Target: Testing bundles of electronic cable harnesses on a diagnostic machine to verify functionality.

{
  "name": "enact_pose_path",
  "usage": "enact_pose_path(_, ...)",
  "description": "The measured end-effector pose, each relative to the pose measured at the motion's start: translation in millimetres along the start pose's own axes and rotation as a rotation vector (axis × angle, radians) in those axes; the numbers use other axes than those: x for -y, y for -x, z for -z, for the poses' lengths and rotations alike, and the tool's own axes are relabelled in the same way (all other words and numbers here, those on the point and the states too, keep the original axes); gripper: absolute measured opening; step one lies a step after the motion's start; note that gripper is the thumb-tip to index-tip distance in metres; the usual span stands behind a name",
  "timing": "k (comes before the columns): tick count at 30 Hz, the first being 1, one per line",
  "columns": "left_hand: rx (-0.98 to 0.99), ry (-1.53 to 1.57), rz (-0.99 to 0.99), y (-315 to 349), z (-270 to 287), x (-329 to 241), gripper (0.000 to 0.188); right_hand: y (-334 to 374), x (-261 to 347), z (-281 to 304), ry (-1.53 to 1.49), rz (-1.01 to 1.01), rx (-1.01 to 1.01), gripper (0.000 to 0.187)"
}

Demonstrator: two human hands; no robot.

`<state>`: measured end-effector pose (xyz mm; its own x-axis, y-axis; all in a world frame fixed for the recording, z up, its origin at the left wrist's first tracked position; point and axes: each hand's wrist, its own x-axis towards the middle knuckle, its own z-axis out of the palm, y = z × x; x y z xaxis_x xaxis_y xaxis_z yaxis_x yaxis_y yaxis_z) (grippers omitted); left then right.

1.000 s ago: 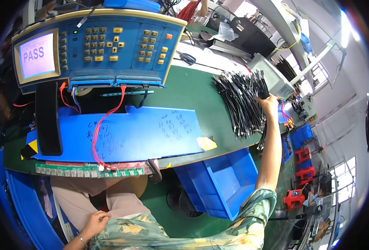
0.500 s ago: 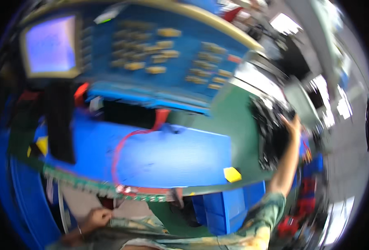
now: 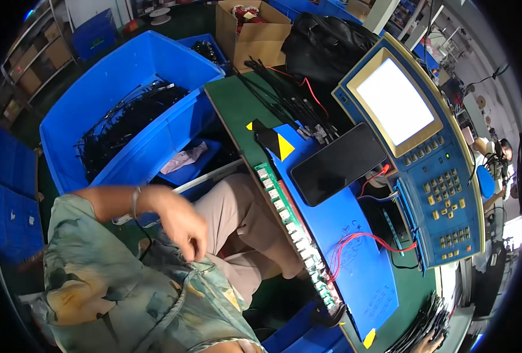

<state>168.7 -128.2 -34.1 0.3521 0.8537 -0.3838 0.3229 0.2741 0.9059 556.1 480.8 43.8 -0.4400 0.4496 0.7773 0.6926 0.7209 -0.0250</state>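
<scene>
My left hand [image 3: 184,226] hangs over my lap, fingers curled down and slightly blurred; no object shows in it. A band circles that wrist, with a thin black cord beneath. At the lower right rim, my right hand [image 3: 428,342] is only partly visible, its fingers closed at the end of a bundle of black cables [image 3: 423,323] on the green bench. Left of that bundle, a blue sheet [image 3: 355,265] lies with thin red wires [image 3: 355,238] looping over it. Along the bench's front edge runs a green strip of white connectors [image 3: 287,217].
A black phone-like slab [image 3: 338,165] stands before a blue tester [image 3: 443,200] with a lit screen. More black cables [image 3: 302,109] lie at the bench's far end, near a black bag [image 3: 325,47]. To the left is a large blue bin [image 3: 172,135] of cables; a cardboard box [image 3: 255,44] stands behind.
My view has swung left, bringing the blue bin and box into sight. The right hand now shows only at the lower right rim, still at the cables; my left hand remains over my lap.
</scene>
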Motion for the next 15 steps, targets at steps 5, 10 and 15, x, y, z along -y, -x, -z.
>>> enact_pose_path(5, -0.789, -0.422, -0.358, 14, 90, -62, 0.020, 39, 136, 52, -0.062, -0.047, 0.019, 0.022)
enact_pose_path(10, -1.015, -1.073, -0.073, -6, 167, -34, 0.061, 79, 206, 79, -0.229, -0.279, 0.215, 0.027)
enact_pose_path(15, -0.879, -1.171, 0.308, -27, 211, -18, 0.067, 132, 216, 96, -0.369, -0.330, 0.156, 0.022)
